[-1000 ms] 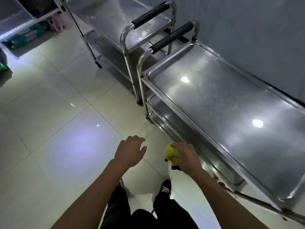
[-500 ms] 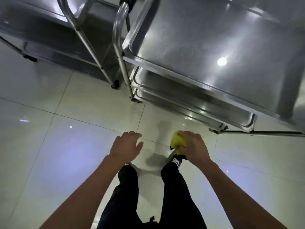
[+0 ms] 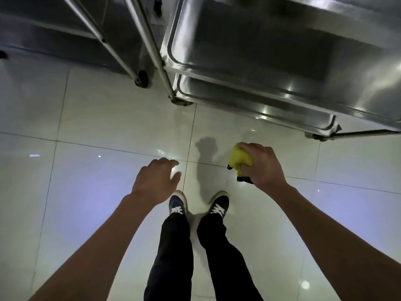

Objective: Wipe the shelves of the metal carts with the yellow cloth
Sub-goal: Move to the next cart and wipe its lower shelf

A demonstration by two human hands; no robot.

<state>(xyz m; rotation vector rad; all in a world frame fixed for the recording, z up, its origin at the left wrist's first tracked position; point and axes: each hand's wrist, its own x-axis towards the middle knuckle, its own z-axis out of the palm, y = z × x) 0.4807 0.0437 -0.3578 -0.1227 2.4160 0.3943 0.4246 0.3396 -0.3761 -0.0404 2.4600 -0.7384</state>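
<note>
My right hand grips the bunched yellow cloth, which has a dark edge hanging below my fist. It hovers above the floor, in front of the near metal cart, whose middle and lower shelves show at upper right. The cloth touches no shelf. My left hand hangs over the floor with fingers loosely spread and holds nothing. A second metal cart stands at upper left.
Glossy pale floor tiles fill most of the view. My legs and dark shoes stand below my hands. The carts' upright legs and castor wheels stand between the two carts.
My view has tilted down and closer to the carts' lower shelves; the top shelf has left the frame. Both hands kept roughly their pose, the right still gripping the cloth.
</note>
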